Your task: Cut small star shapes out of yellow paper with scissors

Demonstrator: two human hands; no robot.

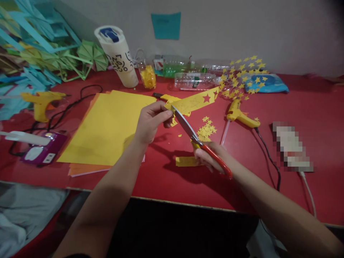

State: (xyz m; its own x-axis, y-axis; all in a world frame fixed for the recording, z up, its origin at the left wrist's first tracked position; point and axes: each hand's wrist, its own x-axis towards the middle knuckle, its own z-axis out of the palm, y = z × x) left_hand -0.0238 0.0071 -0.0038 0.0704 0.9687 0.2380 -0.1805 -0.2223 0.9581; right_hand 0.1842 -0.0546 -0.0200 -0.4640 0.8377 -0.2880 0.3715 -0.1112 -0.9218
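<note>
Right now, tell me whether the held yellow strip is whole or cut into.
Cut into: the yellow strip has a star-shaped hole toward its far end, with red showing through.

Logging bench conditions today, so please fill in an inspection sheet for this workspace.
Surface: red table, crowded
Job's things: yellow strip with star-shaped holes, red-handled scissors, pile of yellow stars
Clutter: tumbler, plastic bottles, two yellow glue guns, stacked paper sheets
Hands: left hand pinches the strip; right hand grips the scissors
Cables: black cord on the right-side glue gun; white cable at right
Surroundings: teal note on the wall
</note>
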